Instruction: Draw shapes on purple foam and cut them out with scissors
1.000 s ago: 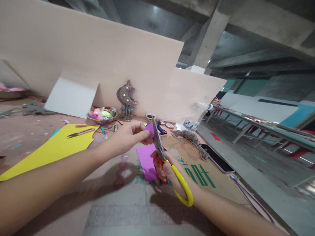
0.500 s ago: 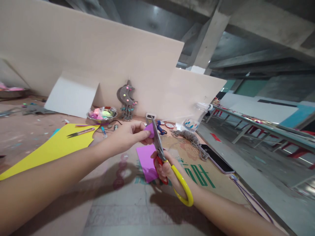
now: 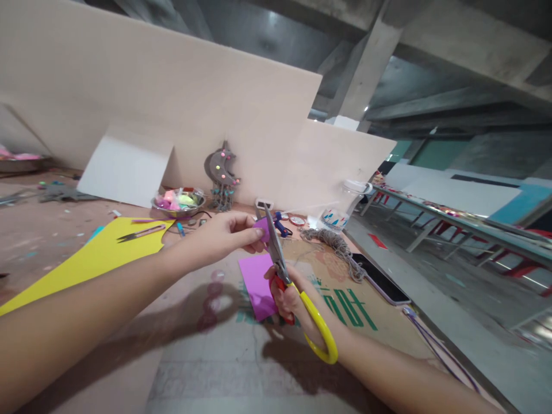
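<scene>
Between the thumb and fingers of my left hand point(image 3: 239, 233) is a small piece of purple paper point(image 3: 261, 228), pinched and held up above the table. My right hand point(image 3: 291, 296) grips a pair of scissors point(image 3: 278, 253) with one yellow and one red handle. The blades point up and away, slightly parted, and lie at the right edge of the small purple piece. Below the hands a larger purple sheet point(image 3: 254, 282) rests on the cardboard point(image 3: 207, 368), partly covered by my right hand.
Yellow paper point(image 3: 90, 259) with thread snips point(image 3: 142, 232) on it lies left. Behind are a metal bowl point(image 3: 177, 207) of coloured clay and a grey moon ornament point(image 3: 223, 167). Grey cord point(image 3: 334, 244), a phone point(image 3: 382, 279) and a clear plastic jug point(image 3: 342, 204) stand right.
Almost nothing differs. Both hands, the scissors and the small purple piece keep nearly the same place, with only a very slight shift.
</scene>
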Demonstrator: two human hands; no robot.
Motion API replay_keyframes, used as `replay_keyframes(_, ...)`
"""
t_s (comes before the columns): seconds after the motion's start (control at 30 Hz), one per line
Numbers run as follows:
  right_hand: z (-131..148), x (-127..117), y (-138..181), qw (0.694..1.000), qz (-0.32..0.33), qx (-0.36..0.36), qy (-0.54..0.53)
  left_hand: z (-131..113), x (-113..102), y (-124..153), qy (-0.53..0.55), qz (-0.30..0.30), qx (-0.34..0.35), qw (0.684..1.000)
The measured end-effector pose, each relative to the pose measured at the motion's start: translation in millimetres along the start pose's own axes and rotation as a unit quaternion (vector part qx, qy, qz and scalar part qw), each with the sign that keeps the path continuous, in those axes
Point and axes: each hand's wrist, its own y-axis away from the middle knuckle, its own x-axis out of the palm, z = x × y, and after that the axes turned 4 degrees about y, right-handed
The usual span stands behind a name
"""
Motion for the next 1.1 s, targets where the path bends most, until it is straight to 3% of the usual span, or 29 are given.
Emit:
replay_keyframes(0.37, -2.9, -1.4, -0.7, 1.000, -0.002, -0.012, -0.001, -1.0, 0.7, -0.2, -0.012, -0.018, 0.004, 1.000)
replay_keyframes(0.53, -4.2, -2.7, 0.8, 0.999, 0.026, -0.024, 0.006, -3.1, 2.0, 2.0, -0.044, -0.034, 0.009, 0.998)
replay_keyframes(1.1, 4.9, 0.8, -0.4, 1.000, 0.019, -0.014, -0.008, -3.2, 13.1, 2.2, 0.016, -0.044, 0.015, 0.999)
